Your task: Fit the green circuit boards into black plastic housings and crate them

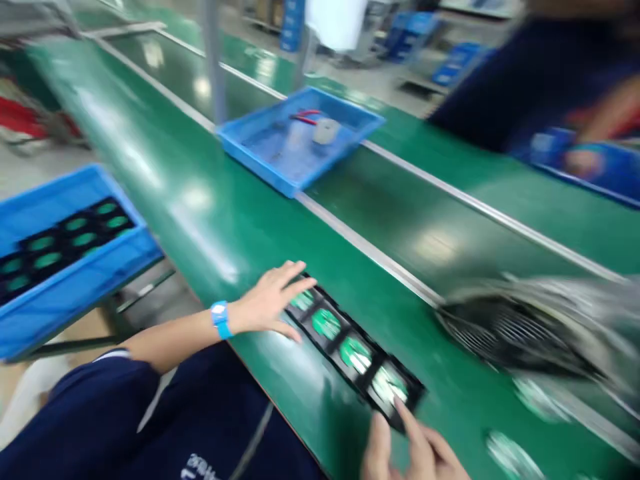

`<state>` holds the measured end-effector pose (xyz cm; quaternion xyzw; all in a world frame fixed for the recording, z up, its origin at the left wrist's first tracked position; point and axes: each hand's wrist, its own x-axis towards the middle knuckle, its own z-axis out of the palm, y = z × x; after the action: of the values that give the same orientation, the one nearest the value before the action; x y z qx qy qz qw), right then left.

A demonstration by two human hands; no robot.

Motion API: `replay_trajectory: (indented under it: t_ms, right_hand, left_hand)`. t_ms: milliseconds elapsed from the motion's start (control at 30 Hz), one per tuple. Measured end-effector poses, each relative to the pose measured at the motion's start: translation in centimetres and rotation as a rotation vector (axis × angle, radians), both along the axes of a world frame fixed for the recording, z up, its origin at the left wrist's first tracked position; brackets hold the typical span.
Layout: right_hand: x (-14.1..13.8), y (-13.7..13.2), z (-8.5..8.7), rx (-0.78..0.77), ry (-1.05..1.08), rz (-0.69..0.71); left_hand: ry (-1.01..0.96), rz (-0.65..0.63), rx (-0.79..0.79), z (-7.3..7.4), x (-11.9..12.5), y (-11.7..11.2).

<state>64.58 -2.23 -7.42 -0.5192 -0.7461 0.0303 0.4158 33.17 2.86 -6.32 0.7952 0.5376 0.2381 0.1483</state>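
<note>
A long black panel [345,341] lies slantwise on the green bench, with several square sections in a row. Each section shows a round green area; the ones toward the right look shiny. My left hand [270,300], with a blue wristband, has its fingers spread over the panel's far left end. It seems to rest on or just above that end; contact is unclear. At the near right end, my right hand [413,450] has thumb and index finger apart. Its index fingertip is at the last section, and no held object shows. The lower part of this hand is cut off.
Similar black panels fill a blue bin [143,243] at left. A blue tray [295,183] holds red-handled pliers and a white roll. Clear plastic bagging with dark parts [520,327] and blurred shiny discs [513,457] lie at right. A co-worker's hand [585,162] is across the bench.
</note>
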Motion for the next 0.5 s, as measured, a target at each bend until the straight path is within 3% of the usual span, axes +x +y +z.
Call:
replay_trajectory:
  t_ms: [100,200,367,500]
  right_hand:
    - [-0.1,-1.4,-1.8,-0.215,0.017,-0.143]
    - [-0.5,-1.6,-3.2,-0.394,0.097,-0.166]
    - [-0.8,-0.3,-3.8,-0.400,0.166,-0.171]
    - [-0.8,2.8,-3.8,-0.398,0.169,-0.129]
  left_hand:
    - [0.063,0.102,-0.039,0.4,-0.7,-1.1]
    - [0.080,0.132,-0.057,0.4,-0.6,-0.7]
    - [0.100,0.156,-0.004,0.6,0.4,-0.2]
    - [0.109,0.208,0.053,0.2,0.1,1.5]
